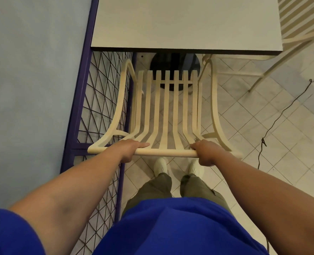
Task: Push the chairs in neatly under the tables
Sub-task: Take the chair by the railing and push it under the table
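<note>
We held the chair by its top rail, left hand and right hand clenched; uneven pushing could have swung it into the purple fence left of our grip.

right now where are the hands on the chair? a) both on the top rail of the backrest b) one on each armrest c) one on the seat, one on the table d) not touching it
a: the left hand and right hand each wrap the top rail of the chair.
</note>
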### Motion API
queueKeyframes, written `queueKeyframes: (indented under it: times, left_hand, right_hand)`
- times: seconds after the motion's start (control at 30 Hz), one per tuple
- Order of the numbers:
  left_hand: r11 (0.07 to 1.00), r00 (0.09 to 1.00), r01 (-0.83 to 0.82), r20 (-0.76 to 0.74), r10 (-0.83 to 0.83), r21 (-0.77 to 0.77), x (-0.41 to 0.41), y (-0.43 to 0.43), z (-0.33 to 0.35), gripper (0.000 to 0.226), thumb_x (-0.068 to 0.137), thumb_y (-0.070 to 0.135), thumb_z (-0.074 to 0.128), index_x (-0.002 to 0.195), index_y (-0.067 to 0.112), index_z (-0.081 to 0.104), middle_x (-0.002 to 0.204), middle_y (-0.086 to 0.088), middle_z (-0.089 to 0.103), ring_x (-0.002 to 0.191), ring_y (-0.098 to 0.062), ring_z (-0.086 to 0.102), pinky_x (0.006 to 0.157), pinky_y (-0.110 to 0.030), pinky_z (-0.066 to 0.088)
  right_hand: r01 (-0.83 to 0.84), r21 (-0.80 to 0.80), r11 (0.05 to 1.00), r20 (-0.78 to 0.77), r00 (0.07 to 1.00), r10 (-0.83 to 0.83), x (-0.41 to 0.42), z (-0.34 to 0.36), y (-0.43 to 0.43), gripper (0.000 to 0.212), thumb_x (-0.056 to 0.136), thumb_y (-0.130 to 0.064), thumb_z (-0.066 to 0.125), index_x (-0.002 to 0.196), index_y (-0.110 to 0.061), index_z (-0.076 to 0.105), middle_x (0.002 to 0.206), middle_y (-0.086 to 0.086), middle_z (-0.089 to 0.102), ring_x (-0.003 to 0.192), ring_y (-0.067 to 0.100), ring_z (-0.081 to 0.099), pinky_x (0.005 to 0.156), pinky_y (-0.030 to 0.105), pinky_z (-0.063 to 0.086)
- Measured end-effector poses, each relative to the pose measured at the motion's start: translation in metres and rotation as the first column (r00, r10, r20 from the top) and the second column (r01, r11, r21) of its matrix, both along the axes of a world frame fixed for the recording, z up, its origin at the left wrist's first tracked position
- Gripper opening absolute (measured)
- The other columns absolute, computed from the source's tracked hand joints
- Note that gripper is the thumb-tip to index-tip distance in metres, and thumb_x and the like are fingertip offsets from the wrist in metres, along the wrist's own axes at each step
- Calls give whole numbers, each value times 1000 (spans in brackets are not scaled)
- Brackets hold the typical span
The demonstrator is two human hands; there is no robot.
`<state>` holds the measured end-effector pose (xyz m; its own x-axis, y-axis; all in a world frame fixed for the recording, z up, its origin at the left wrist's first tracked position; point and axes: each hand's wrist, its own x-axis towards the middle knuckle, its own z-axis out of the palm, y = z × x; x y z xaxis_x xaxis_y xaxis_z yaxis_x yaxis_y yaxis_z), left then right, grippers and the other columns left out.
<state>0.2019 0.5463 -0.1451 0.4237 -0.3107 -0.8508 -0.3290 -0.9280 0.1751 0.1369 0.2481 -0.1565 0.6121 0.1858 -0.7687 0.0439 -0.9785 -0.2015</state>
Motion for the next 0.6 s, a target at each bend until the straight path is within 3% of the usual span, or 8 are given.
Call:
queueKeyframes:
  times: [0.13, 0.47, 0.6]
  left_hand:
    - [1000, 1000, -7, 6, 7, -1, 10, 9, -1, 96, 89, -6, 53, 150, 61, 20, 126, 0, 53, 99, -20, 57, 81, -37, 55]
    - [1000, 999, 2, 44, -1, -30, 28, 16, 1, 89, 92, -2, 53, 149, 60, 24, 120, 0, 53, 95, -18, 55, 73, -31, 45]
    - [999, 998, 3, 65, 0, -44, 36, 20, -3, 86, 93, 3, 57, 148, 61, 27, 114, 2, 53, 94, -18, 56, 80, -35, 51]
  right_hand:
    - [24, 6, 1000, 3, 1000, -24, 7, -4, 9, 51, 79, -7, 70, 126, -23, 59, 104, -1, 61, 86, 16, 60, 78, 30, 52]
    - [9, 16, 1000, 19, 1000, -9, 23, -5, 16, 50, 81, -8, 69, 128, -21, 58, 109, 1, 60, 91, 17, 59, 84, 31, 52]
    - [2, 8, 1000, 28, 1000, -3, 31, -4, 18, 49, 82, -8, 67, 129, -21, 57, 110, 1, 60, 92, 17, 58, 85, 31, 51]
